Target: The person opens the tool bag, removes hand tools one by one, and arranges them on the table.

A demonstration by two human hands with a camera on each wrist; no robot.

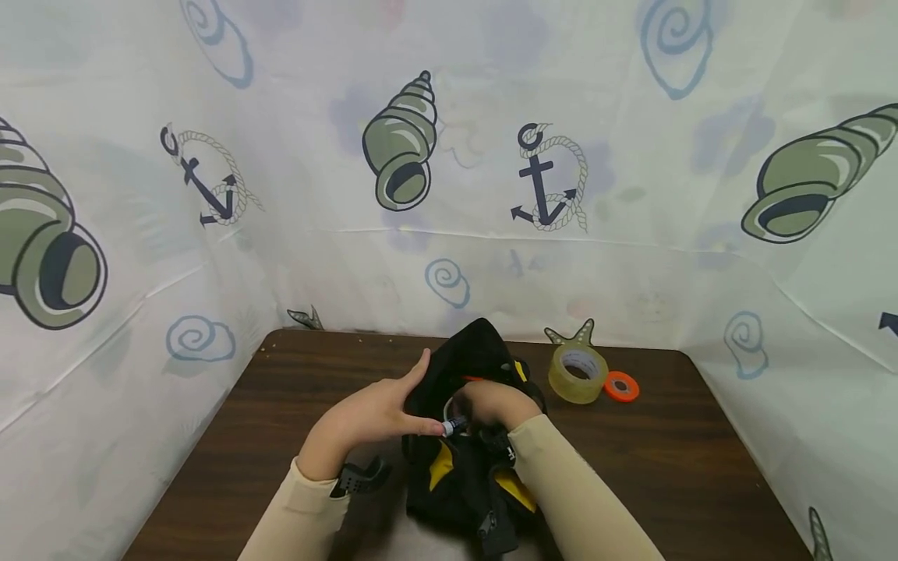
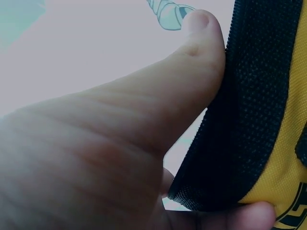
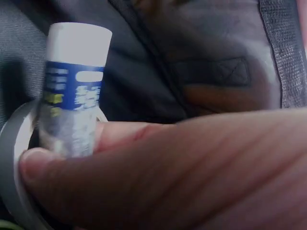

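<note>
A black bag (image 1: 484, 487) with yellow panels lies on the table, its top unzipped and its flap raised. My left hand (image 1: 372, 417) holds the left side of the opening. In the left wrist view the thumb (image 2: 204, 48) lies along the zippered edge (image 2: 235, 120), and a fingertip shows lower down by the yellow panel. Inside the opening, my right hand (image 1: 494, 401) grips a glue stick (image 3: 74, 86) with a white cap and blue label. A grey tape roll (image 3: 12, 167) sits close around the right thumb and glue stick; whether it is gripped too, I cannot tell.
To the right of the bag, a wide roll of clear yellowish tape (image 1: 578, 374) stands near the back of the brown table (image 1: 673, 467). Beside it lies a small orange roll (image 1: 621, 386). Patterned white cloth (image 1: 477, 273) encloses the back and sides.
</note>
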